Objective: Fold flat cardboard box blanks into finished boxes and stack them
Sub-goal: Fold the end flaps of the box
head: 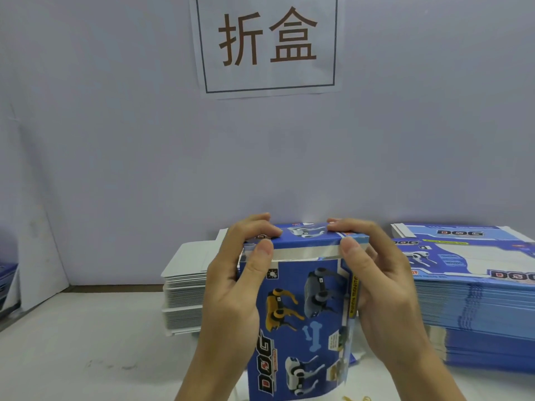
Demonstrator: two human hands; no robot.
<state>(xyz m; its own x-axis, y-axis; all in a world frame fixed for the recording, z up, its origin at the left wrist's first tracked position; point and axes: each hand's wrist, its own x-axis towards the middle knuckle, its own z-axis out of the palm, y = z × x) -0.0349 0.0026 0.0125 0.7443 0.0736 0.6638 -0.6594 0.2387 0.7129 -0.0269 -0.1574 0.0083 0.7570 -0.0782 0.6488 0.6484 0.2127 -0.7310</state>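
Both the left hand [231, 285] and right hand [385, 285] grasp the upright box [301, 314] between them, thumbs pressing its top flap [307, 240] shut, apparently to tuck it.

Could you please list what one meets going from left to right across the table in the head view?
Stack of white flat cardboard blanks → left hand → upright blue printed cardboard box with robot dogs → right hand → stack of blue printed flat box blanks.
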